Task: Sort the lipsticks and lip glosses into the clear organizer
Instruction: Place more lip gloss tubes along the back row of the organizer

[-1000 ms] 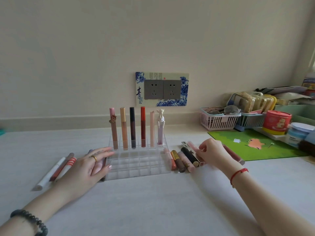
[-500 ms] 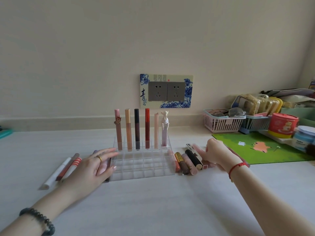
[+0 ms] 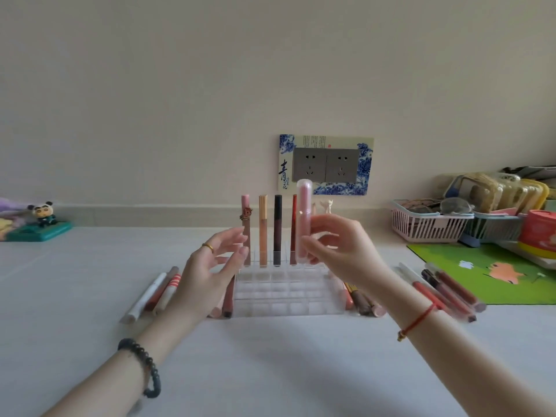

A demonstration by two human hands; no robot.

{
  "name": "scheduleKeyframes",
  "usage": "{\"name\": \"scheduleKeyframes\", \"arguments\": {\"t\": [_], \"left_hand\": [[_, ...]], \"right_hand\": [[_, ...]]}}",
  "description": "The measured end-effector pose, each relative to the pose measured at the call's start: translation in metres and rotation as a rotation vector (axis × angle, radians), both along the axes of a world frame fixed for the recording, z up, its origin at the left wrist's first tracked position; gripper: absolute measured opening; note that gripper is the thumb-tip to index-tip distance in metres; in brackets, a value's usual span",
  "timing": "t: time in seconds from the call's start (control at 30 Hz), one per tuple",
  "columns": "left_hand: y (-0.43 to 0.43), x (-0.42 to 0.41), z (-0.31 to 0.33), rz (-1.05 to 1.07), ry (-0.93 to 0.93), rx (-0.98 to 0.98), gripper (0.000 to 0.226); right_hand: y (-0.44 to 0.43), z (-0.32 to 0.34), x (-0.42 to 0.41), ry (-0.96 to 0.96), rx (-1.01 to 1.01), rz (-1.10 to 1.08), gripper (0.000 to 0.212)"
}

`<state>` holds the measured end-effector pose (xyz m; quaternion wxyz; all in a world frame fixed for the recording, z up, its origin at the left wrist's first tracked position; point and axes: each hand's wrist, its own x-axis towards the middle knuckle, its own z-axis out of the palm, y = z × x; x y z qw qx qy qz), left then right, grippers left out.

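1. The right hand (image 3: 340, 248) holds a pale pink tube (image 3: 304, 218) upright, its fingers curled round the lower half. The tube is above the back right part of the clear organizer (image 3: 288, 305).
2. The left hand (image 3: 210, 263) holds nothing. Its fingers are loose and spread, and it hovers at the organizer's left edge.
3. The step in hand looks like seating this tube in a free cell. Keep it vertical, bring the base straight down over one square opening, and let go only once it rests on the bottom.
4. The organizer is hard, clear plastic, a grid of small square cells, and probably light. It may slide on the smooth pale surface (image 3: 270, 371), so the free hand could steady its left wall.
5. The held tube is round, glossy and translucent with a domed cap, so it is likely slippery. A grip low on the barrel gives better aim.
6. In the organizer's back row stand slim, tall tubes: a pink one with a small charm (image 3: 246, 233), a tan one (image 3: 263, 233), a dark one (image 3: 277, 230) and a red one (image 3: 293, 227). The right hand hides whatever stands further along. They are top-heavy and would tip if brushed.
7. More tubes lie flat on the surface left (image 3: 156, 293) and right (image 3: 445, 293) of the organizer, yet to be sorted.
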<state>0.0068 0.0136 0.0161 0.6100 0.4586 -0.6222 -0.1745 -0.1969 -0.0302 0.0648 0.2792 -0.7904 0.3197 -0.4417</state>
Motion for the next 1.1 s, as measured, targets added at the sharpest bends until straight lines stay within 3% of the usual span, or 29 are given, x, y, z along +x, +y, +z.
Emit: {"name": "scheduleKeyframes", "arguments": {"t": [0.3,0.6,1.1], "left_hand": [[-0.030,0.014,0.009,0.034,0.108,-0.036,0.016],[-0.044,0.020,-0.003,0.099,0.081,-0.016,0.021],[-0.040,0.019,-0.008,0.140,0.041,0.073,0.016]], "right_hand": [[-0.022,-0.023,0.088,-0.015,-0.098,-0.029,0.013],[-0.035,-0.035,0.095,-0.059,-0.016,-0.073,0.016],[-0.038,-0.045,0.097,0.106,-0.092,-0.224,0.016]]}}
